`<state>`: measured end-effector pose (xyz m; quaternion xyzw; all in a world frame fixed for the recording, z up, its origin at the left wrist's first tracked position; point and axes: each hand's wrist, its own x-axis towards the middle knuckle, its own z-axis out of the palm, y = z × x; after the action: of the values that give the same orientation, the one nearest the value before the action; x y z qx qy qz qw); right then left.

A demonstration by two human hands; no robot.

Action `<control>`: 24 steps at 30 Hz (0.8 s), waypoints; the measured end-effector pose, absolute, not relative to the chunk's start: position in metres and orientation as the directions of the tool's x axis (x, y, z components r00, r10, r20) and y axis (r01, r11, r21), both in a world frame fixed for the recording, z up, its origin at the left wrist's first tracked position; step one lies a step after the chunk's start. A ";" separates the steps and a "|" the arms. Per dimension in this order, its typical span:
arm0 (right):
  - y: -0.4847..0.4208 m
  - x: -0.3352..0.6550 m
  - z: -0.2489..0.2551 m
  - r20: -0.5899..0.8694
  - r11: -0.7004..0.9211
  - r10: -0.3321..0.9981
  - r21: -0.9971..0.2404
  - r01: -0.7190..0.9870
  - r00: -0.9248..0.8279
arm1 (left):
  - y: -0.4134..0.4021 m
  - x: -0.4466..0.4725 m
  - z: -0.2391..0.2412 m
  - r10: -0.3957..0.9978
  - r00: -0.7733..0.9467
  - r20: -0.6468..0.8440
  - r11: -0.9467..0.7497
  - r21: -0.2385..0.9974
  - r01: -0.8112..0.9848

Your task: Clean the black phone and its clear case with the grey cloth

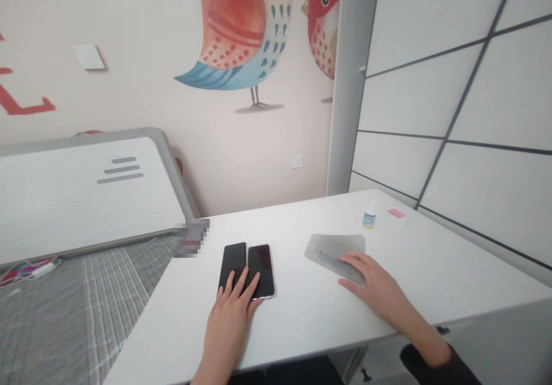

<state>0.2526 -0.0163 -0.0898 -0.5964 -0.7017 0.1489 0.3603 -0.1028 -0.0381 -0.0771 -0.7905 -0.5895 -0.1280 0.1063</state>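
Note:
Two black smartphones lie side by side on the white table [297,327], screens up. My left hand [230,310] rests across their near ends with fingers spread; some fingertips are on the left phone [234,256] and others on the right phone [261,261]. To the right, a thin grey cloth [319,247] with faint blue printing lies flat. My right hand [373,287] is laid over its near right part, thumb apart from the fingers, covering some of it. Beyond the cloth stands a small clear bottle [369,219] with a blue and yellow label.
A small pink piece [397,213] lies right of the bottle. A pixelated item [190,237] is at the table's left edge. Left of the table are a bed with a grey striped cover [112,298] and a white headboard [81,201]. Panelled cabinet doors [405,103] rise along the right.

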 end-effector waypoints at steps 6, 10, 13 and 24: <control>-0.016 0.254 -0.091 0.321 0.242 0.947 -0.670 0.702 -0.020 | -0.038 -0.102 -0.083 0.903 0.229 0.363 -0.257 0.030 0.966; -0.026 0.240 -0.072 0.307 0.279 0.948 -0.687 0.671 -0.080 | -0.047 -0.081 -0.073 0.877 0.290 0.383 -0.361 0.127 0.924; -0.049 0.221 -0.047 0.257 0.319 0.948 -0.748 0.582 -0.189 | -0.062 -0.050 -0.055 0.814 0.436 0.384 -0.551 0.271 0.790; -0.078 0.210 0.007 0.336 0.373 0.928 -0.826 0.423 -0.163 | -0.078 -0.043 0.008 0.862 0.395 0.317 -0.500 0.654 0.568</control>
<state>0.2098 -0.0781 0.0072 -0.4787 -0.7051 0.2903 0.4351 -0.0427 -0.0782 0.0083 -0.8034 -0.4450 -0.3234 -0.2280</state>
